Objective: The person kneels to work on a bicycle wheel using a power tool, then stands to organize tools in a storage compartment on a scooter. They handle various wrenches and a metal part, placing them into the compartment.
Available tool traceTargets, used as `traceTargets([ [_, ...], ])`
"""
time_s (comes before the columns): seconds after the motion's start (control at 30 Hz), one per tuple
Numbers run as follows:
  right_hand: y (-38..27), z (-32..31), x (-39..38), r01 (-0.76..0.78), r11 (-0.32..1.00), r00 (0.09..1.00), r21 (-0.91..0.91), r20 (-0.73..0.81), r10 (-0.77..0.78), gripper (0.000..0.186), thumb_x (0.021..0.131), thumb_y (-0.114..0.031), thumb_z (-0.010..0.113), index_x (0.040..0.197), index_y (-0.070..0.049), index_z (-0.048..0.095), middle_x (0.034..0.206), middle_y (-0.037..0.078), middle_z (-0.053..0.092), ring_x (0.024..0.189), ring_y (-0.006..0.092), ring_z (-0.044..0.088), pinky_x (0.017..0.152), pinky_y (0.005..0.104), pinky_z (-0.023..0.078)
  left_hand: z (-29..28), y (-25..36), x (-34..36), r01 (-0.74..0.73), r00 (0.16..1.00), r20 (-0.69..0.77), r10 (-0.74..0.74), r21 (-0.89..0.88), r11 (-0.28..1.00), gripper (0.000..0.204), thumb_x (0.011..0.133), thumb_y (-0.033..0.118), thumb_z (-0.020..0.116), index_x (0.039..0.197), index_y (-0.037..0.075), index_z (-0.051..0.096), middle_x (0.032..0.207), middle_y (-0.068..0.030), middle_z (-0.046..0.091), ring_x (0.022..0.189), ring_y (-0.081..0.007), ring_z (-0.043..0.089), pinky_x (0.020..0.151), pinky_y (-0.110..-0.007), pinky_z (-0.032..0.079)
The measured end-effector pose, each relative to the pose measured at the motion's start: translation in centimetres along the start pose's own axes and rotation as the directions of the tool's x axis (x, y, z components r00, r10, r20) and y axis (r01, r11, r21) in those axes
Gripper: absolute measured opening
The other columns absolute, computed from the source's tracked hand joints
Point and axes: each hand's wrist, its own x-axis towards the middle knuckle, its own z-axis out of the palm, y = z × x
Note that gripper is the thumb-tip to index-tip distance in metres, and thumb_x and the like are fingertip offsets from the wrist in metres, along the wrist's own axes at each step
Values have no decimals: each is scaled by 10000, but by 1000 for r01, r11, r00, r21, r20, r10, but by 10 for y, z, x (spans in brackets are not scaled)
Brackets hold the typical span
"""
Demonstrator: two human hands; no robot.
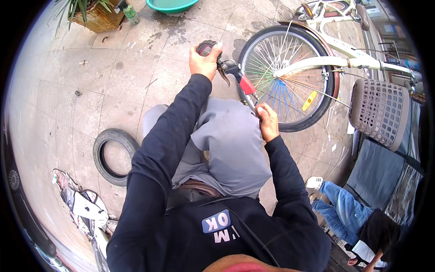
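Note:
My left hand [204,63] is wrapped round the gauge end of a tyre inflator gun [246,85], which has a round dial, a black body, a lever and a red section. The gun slants down to the right, its metal tip over the near left rim of a bicycle wheel [281,77] with coloured spokes and a yellow reflector. Just below that tip, my right hand [268,121] is closed at the tyre's lower left edge, fingers curled. What its fingertips pinch, if anything, is hidden.
The wheel belongs to a cream bicycle [344,47] with a grey-brown basket [379,113]. A loose tyre [101,156] lies at left beside bags [88,206]. A green basin [172,5], planter [102,19] and bottle [130,14] stand far off. Another person in jeans [342,211] is at lower right.

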Motion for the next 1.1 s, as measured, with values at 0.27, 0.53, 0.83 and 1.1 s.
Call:
traceTargets([
  [0.27,249,-30,-64,-232,598,882,-767,93,463,388,872,-334,637,1118,-34,649,1039,227,700,1013,393,665,846,435,523,-172,74,102,-65,949,-305,-85,-450,891,546,811,293,814,1172,-1,528,1001,-76,606,837,-160,617,675,-311,543],
  [0.53,12,240,305,390,736,885,-553,446,-134,355,831,-196,666,1151,-43,669,1048,185,710,990,318,691,899,411,534,-358,46,2,-94,723,-667,182,165,982,563,850,313,768,1218,-24,508,1018,-77,585,912,-152,568,834,-295,483],
  [0.83,-212,556,566,750,-278,471,-601,779,-414,441,961,-136,494,1380,-273,524,1383,94,508,1262,297,533,966,489,489,-443,30,-217,350,101,-960,262,281,894,681,885,338,746,1334,-79,448,1160,-152,554,992,-226,576,882,-340,507],
  [1.1,-156,509,456,681,-575,504,-453,860,-82,251,854,-270,684,1087,-178,694,1012,152,726,979,346,703,844,466,555,-395,70,-367,250,-379,-925,2,-101,963,534,882,329,755,1221,-15,528,1023,-87,595,907,-159,571,819,-291,480],
])
